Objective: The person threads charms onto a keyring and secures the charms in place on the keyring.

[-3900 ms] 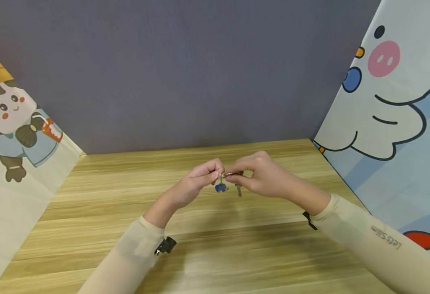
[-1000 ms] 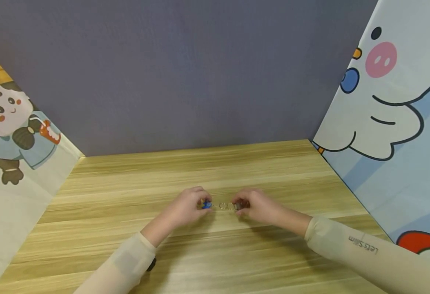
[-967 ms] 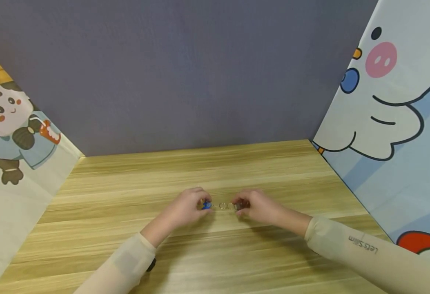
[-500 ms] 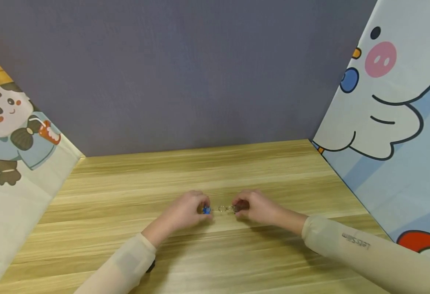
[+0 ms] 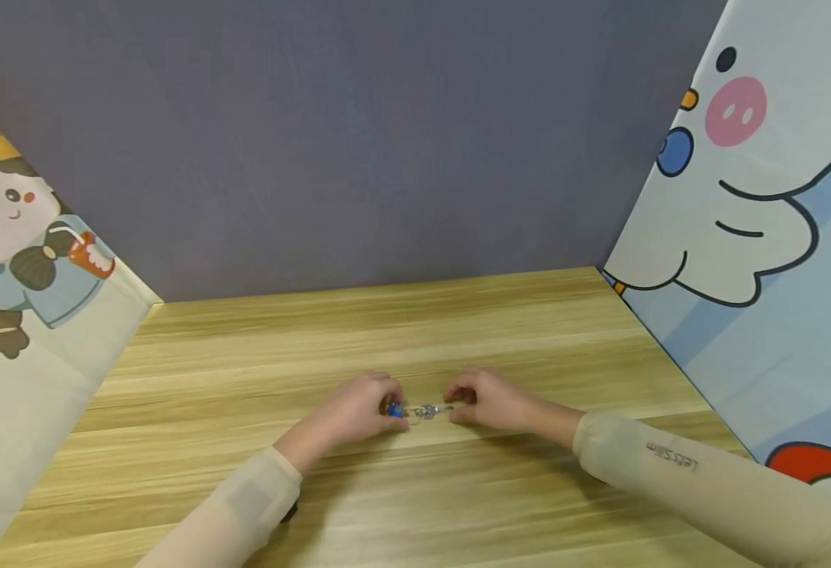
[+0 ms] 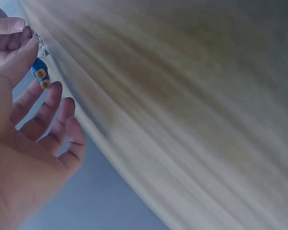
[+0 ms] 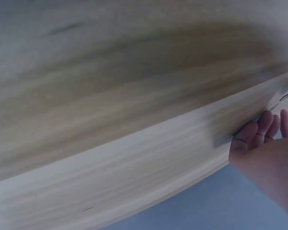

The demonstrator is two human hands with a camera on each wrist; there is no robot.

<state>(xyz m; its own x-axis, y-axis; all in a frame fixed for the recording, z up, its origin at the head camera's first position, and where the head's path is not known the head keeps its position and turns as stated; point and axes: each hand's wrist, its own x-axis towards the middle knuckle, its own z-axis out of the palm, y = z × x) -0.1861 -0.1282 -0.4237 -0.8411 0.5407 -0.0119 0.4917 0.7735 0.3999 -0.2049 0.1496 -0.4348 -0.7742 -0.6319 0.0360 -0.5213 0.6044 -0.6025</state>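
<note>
In the head view, just below the middle of the frame, the left hand (image 5: 358,410) and the right hand (image 5: 489,398) rest low on the wooden table (image 5: 415,505) with a small keychain (image 5: 418,410) stretched between them. The left fingers curl around its blue charm (image 5: 394,409), and the right fingertips pinch the other end, where a thin metal piece pokes out toward the ring. The keychain appears to lie on or just above the tabletop; the view is too small to tell which. In the left wrist view, at the upper left corner, the thumb and forefinger pinch the blue charm (image 6: 40,75) with its orange spots, a bit of metal ring showing above it, while the other fingers (image 6: 62,115) hang loosely curled. In the right wrist view, at the right edge, the fingers (image 7: 259,129) are curled and a thin metal sliver sits above them, though the grip itself is cut off there. The step in hand looks like laying the keychain out flat on the table; the next move would call for both hands to loosen their pinch gently so the chain stays straight.
</note>
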